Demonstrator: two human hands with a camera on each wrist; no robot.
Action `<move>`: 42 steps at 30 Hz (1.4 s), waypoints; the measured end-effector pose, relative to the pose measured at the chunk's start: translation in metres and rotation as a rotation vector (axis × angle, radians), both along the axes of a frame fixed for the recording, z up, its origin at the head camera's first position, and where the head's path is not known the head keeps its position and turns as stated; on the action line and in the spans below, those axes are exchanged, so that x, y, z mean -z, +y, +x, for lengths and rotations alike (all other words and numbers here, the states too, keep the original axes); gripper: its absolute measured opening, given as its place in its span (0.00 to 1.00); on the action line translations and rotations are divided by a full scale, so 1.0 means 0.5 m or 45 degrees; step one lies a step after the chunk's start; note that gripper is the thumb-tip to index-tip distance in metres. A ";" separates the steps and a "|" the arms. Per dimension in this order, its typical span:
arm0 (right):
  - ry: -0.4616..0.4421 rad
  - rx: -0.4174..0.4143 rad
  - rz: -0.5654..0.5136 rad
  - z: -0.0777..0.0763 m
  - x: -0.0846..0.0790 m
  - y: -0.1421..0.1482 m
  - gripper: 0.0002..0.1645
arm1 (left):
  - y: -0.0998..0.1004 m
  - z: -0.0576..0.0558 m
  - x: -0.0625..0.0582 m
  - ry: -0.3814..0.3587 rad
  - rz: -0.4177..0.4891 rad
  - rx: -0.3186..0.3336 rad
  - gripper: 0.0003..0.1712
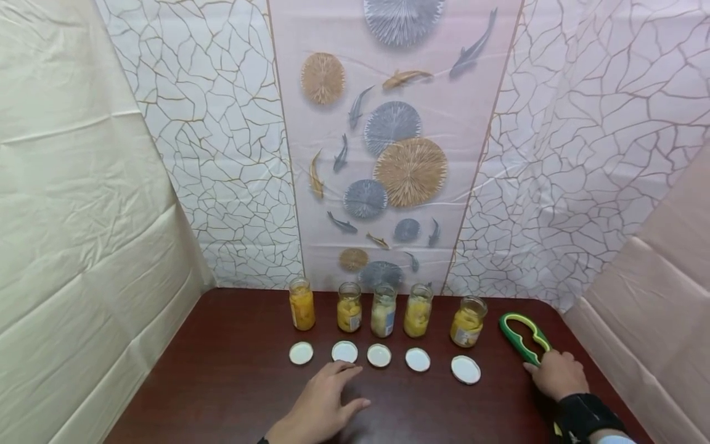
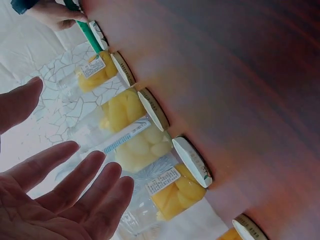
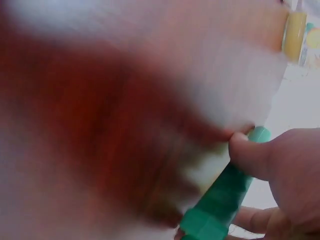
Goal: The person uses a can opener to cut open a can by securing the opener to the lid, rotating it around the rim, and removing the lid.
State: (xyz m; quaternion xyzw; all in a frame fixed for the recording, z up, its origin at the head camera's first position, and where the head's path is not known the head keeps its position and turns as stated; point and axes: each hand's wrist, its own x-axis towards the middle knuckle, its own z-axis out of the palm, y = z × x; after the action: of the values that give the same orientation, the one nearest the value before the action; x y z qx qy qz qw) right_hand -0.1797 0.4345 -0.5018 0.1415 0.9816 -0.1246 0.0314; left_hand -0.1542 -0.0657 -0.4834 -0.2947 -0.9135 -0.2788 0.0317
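My right hand (image 1: 560,375) grips the end of a green jar opener (image 1: 513,338) with a yellow-green inner edge, at the table's right side. In the right wrist view the thumb lies along the green handle (image 3: 220,200), and fingers show behind it. My left hand (image 1: 317,404) is held with fingers spread and nothing in them, just in front of a white lid (image 1: 344,350). Several open glass jars of yellow and pale fruit stand in a row, among them an orange-yellow one (image 1: 302,308) and a pale one (image 1: 383,317). One lid lies in front of each jar.
The dark red-brown table (image 1: 222,382) reaches back to a patterned cloth wall (image 1: 238,185). Cream cloth (image 1: 83,246) hangs at the left and more cloth (image 1: 654,308) at the right. The rightmost jar (image 1: 468,324) stands between the other jars and the opener.
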 end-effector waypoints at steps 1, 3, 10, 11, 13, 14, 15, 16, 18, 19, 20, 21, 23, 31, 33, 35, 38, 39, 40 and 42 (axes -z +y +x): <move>0.005 -0.007 -0.003 -0.007 0.000 0.000 0.28 | -0.004 0.000 0.001 -0.012 0.002 0.003 0.33; 0.017 -0.003 -0.008 -0.020 0.000 0.001 0.30 | -0.010 0.000 0.002 -0.033 0.008 0.010 0.34; 0.022 -0.018 0.075 -0.064 0.004 0.011 0.38 | -0.021 0.005 -0.007 0.022 0.009 -0.012 0.33; 0.015 -0.029 0.100 -0.071 0.004 0.012 0.38 | -0.021 0.006 -0.007 0.027 0.006 -0.016 0.33; -0.010 -0.057 0.155 -0.084 0.005 0.014 0.39 | -0.022 0.010 -0.009 0.024 0.001 -0.017 0.34; -0.022 -0.075 0.186 -0.089 0.005 0.015 0.40 | -0.023 0.011 -0.009 0.016 0.001 -0.014 0.35; -0.034 -0.093 0.212 -0.095 0.005 0.016 0.41 | -0.023 0.012 -0.009 0.010 0.005 -0.011 0.35; -0.050 -0.109 0.231 -0.100 0.004 0.017 0.42 | -0.023 0.013 -0.008 0.004 0.008 -0.009 0.36; -0.085 -0.128 0.256 -0.108 0.000 0.018 0.44 | -0.023 0.014 -0.007 -0.013 0.020 -0.007 0.36; -0.103 -0.136 0.262 -0.112 -0.002 0.019 0.44 | -0.021 0.014 -0.006 -0.017 0.027 -0.007 0.36; -0.116 -0.145 0.266 -0.115 -0.004 0.020 0.43 | -0.021 0.014 -0.006 -0.028 0.032 -0.008 0.36; -0.135 -0.154 0.268 -0.119 -0.005 0.020 0.44 | -0.020 0.014 -0.005 -0.032 0.035 -0.010 0.36; -0.174 -0.176 0.271 -0.125 -0.009 0.021 0.44 | -0.019 0.014 -0.005 -0.050 0.037 -0.014 0.36; -0.251 -0.207 0.219 -0.135 -0.006 0.020 0.44 | -0.028 0.023 -0.007 -0.123 0.057 -0.008 0.36; -0.253 -0.212 0.184 -0.133 -0.002 0.023 0.43 | -0.035 0.026 -0.009 -0.128 0.061 -0.013 0.35; -0.268 -0.216 0.156 -0.129 0.001 0.025 0.44 | -0.041 0.027 -0.010 -0.125 0.056 -0.016 0.35; -0.295 -0.207 0.153 -0.123 0.000 0.030 0.43 | -0.044 0.025 -0.013 -0.120 0.050 -0.017 0.36; -0.302 -0.207 0.156 -0.121 -0.001 0.031 0.44 | -0.045 0.025 -0.014 -0.118 0.049 -0.018 0.36; -0.304 -0.206 0.157 -0.120 -0.003 0.032 0.44 | -0.044 0.025 -0.015 -0.113 0.048 -0.020 0.36; -0.304 -0.201 0.163 -0.121 -0.005 0.034 0.44 | -0.044 0.025 -0.017 -0.110 0.050 -0.028 0.36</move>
State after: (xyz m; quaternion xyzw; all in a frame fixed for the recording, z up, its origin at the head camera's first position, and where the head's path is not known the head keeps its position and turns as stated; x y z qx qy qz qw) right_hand -0.2404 0.4513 -0.4992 0.0795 0.9849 -0.0412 0.1483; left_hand -0.1418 -0.0876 -0.4751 -0.2717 -0.9115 -0.3087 0.0011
